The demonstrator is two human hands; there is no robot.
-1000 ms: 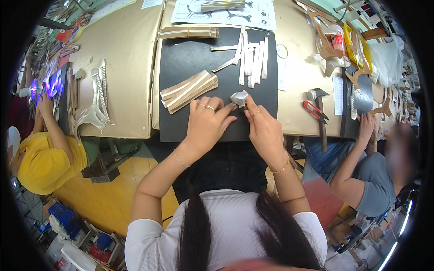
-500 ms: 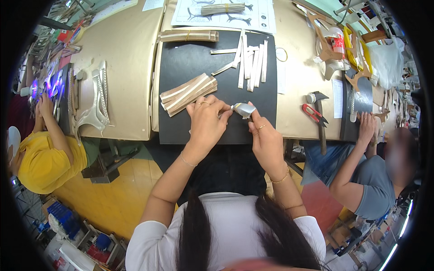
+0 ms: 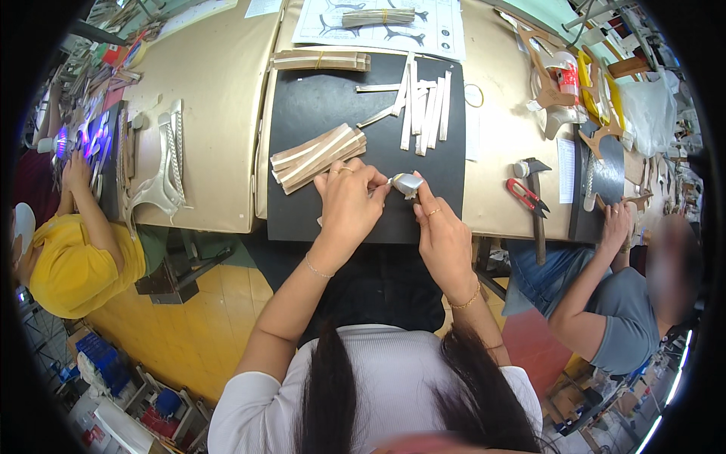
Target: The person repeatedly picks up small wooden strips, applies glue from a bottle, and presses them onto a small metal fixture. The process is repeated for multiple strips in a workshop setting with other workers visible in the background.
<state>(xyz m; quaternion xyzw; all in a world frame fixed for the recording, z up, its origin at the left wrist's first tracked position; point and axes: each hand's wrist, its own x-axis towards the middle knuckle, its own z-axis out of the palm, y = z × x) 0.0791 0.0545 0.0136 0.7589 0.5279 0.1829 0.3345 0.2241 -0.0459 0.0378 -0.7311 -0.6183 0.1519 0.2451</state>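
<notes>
Over the near part of a black work board [image 3: 302, 219], both my hands meet at a small shiny silver piece [image 3: 407, 183] with a rounded top. My right hand [image 3: 445, 240] grips it from the right, its index finger along the edge. My left hand [image 3: 349, 203] has thumb and index finger pinched at the narrow left tip; whatever lies between them is too small to make out. Just beyond my left knuckles is a fanned stack of brown strips [image 3: 318, 157] with pale stripes. Several narrow pale strips [image 3: 425, 113] lie loosely crossed farther back.
A banded brown bundle [image 3: 321, 60] lies along the board's far edge, below a printed drawing sheet [image 3: 431, 39]. To the right are a hammer [image 3: 538, 219] and red-handled thread snips [image 3: 522, 194]. People work at both sides, one in yellow [image 3: 79, 265], one in grey [image 3: 605, 295].
The whole view has shifted slightly. My hands stay together at the silver piece, with hardly any visible movement of the fingers.
</notes>
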